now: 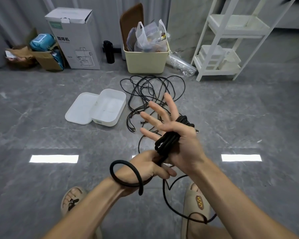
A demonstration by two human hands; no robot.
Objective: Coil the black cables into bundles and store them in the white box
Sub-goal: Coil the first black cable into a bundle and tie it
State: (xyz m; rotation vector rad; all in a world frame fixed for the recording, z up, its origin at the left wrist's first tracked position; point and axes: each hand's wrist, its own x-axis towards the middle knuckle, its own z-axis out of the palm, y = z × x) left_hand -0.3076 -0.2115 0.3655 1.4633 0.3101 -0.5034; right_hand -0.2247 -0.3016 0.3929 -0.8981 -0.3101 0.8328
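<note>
A black cable bundle (169,138) is wound around the palm of my right hand (173,128), whose fingers are spread straight. My left hand (148,165) sits just below it and grips the same cable where it leaves the bundle. The free end curls in a loop (126,176) over my left wrist. More of the cable trails down past my right foot. A loose tangle of black cables (152,90) lies on the floor beyond my hands. The white box (110,107) stands open on the floor to the left of the tangle, its lid (79,109) lying beside it.
Along the far wall stand a tall cardboard box (74,38), a black bottle (108,51), a cream bin (147,61) stuffed with bags, and a white shelf rack (231,40). My feet in slippers are on the grey floor below my arms.
</note>
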